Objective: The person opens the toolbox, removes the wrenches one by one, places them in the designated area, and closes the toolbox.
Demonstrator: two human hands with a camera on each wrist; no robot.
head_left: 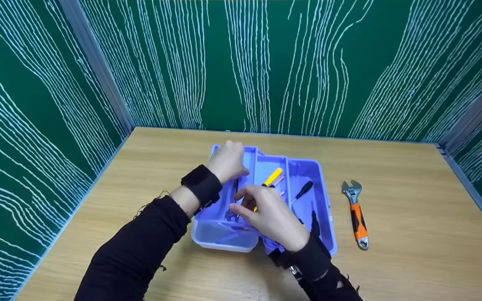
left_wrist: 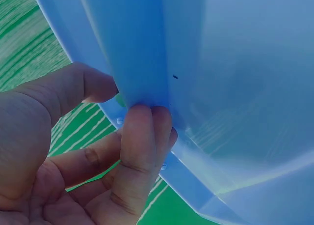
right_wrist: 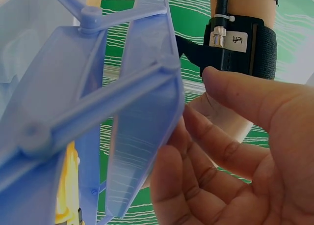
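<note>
On the wooden table (head_left: 412, 188) a blue toolbox (head_left: 308, 167) is pinched at its far-left tray edge by the left hand (head_left: 227, 161), while the right hand (head_left: 272, 217), fingers loosely spread, is laid against its near tray, the wrench (head_left: 356, 214) lying right of the toolbox.

Orange-handled wrench (head_left: 356, 215) on wooden table (head_left: 412, 188)

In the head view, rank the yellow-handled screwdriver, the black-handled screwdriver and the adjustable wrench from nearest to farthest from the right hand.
1. Yellow-handled screwdriver, in the toolbox tray just beyond the right hand.
2. Black-handled screwdriver, in the tray's right compartment.
3. Adjustable wrench, on the table right of the toolbox.
</note>
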